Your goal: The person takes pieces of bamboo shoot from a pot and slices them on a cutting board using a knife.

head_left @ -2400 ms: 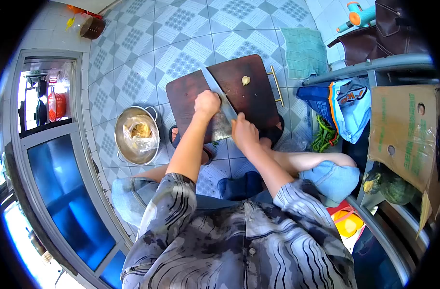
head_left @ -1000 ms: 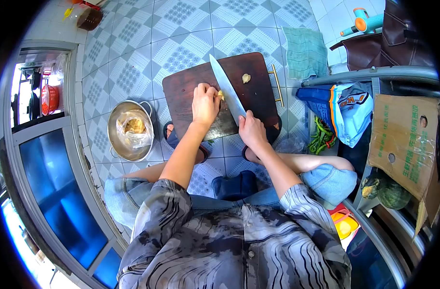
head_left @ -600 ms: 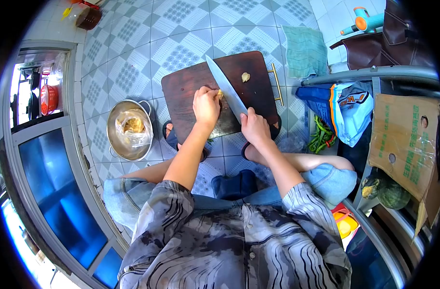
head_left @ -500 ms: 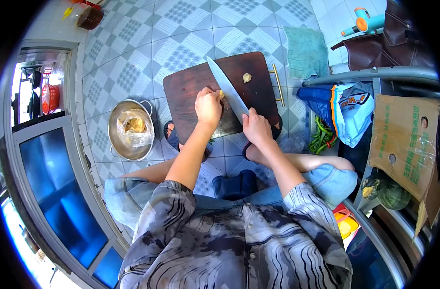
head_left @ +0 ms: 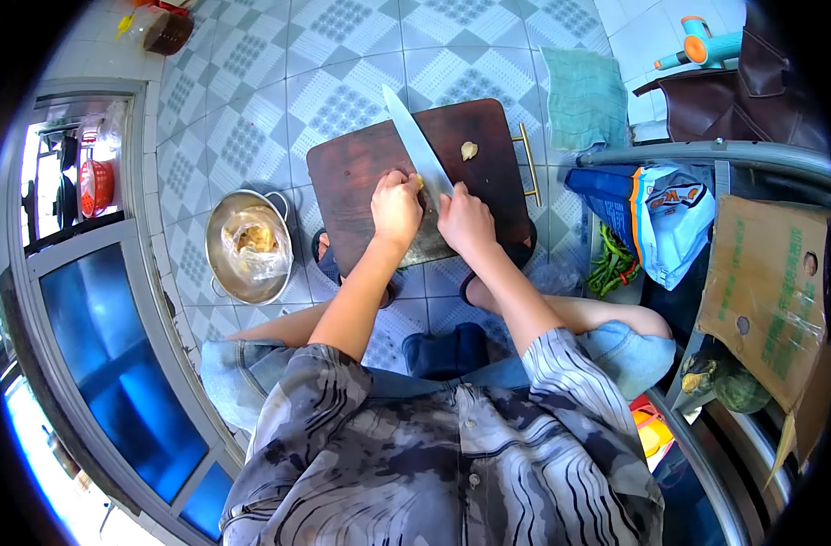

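Note:
Between my feet lies a dark wooden cutting board (head_left: 347,173) with a gold-coloured handle at its right end. My right hand (head_left: 467,221) is closed round the handle of a large kitchen knife (head_left: 415,141); the blade slants up and left across the board, its tip past the far edge. Just left of the blade, my left hand (head_left: 398,214) is closed on a small pale-yellow piece of food (head_left: 420,181), mostly hidden by the fingers. Another pale piece (head_left: 469,150) rests on the board to the right of the knife.
On the tiled floor at left stands a metal pot (head_left: 213,241) holding a plastic bag (head_left: 259,241) with yellowish contents. Green peppers (head_left: 609,264), a blue-and-white bag (head_left: 670,223) and a cardboard box (head_left: 765,282) are on the right. A green cloth (head_left: 586,96) lies beyond.
My right hand and the knife have shifted left, bringing the blade closer to my left hand. My left hand stays at nearly the same spot on the board.

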Tool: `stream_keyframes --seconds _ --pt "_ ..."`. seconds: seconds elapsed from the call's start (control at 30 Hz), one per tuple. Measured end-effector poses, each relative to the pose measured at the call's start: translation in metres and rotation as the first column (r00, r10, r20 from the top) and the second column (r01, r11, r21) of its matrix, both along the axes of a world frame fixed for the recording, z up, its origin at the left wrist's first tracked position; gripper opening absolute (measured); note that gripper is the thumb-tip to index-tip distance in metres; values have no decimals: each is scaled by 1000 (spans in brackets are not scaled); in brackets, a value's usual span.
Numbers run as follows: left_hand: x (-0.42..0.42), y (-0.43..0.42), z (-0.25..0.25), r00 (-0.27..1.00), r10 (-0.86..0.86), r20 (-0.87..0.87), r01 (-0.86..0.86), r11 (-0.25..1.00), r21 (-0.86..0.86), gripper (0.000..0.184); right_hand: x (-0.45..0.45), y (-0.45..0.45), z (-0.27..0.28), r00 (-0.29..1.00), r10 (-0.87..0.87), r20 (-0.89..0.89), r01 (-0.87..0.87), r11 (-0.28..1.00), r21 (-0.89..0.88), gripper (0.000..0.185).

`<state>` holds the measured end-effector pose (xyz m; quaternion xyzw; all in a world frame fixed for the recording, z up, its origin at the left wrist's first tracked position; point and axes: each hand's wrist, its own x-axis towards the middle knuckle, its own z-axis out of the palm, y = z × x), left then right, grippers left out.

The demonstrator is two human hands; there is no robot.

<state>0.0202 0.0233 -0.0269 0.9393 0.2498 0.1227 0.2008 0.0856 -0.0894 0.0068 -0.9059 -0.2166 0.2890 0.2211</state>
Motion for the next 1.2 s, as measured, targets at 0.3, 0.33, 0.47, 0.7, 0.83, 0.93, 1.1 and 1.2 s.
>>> stream_keyframes --seconds 0.3,0.33,0.47,0.7,0.83,0.93,1.1,1.2 --pt "0 -4 1 998 52 18 -53 998 38 10 -21 2 0 996 -76 44 75 997 11 28" --pt "0 -4 1 998 49 28 -50 998 37 10 -29 -7 1 996 -78 32 79 997 -20 28" --pt "0 -2 0 1000 20 16 -21 999 40 10 -41 -18 2 997 -33 69 38 996 -83 29" --pt "5 8 -4 1000 -8 21 7 998 55 10 -32 7 -10 982 78 174 -62 993 -96 31" --pt "7 11 -6 999 6 53 -9 998 56 9 -24 11 -11 981 100 166 -86 992 -88 32" --pt "11 16 -6 998 11 60 -15 998 58 9 -15 16 -9 983 103 153 -92 993 -76 32" --pt "12 20 0 1000 23 13 -23 1000 16 9 -12 16 -13 986 110 122 -105 993 -46 36" --pt "15 24 15 987 159 -20 -160 976 -148 9 -12 16 -11 985 111 132 -104 993 -58 35"
